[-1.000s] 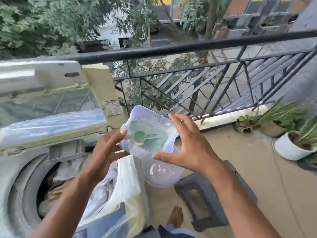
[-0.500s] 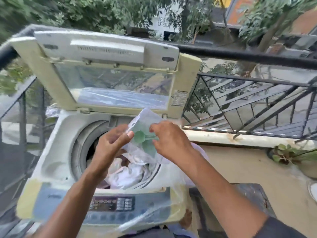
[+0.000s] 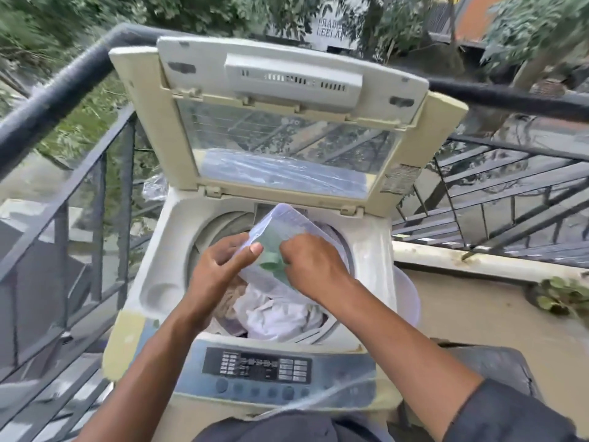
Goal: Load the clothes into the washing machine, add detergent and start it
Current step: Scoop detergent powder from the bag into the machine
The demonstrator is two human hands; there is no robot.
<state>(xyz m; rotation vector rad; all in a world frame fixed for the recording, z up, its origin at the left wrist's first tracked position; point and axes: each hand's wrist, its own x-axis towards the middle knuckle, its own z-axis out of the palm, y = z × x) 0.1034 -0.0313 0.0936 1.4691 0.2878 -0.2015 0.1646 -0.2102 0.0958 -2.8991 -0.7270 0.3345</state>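
Head view: over the last second the tub of detergent had been brought from beside the washer to above its open drum, where the clothes lay. It was pinched by the left hand; the right hand was curled into it at the scoop. Dosing seemed imminent.

Head view, steeply down, close over washing machine
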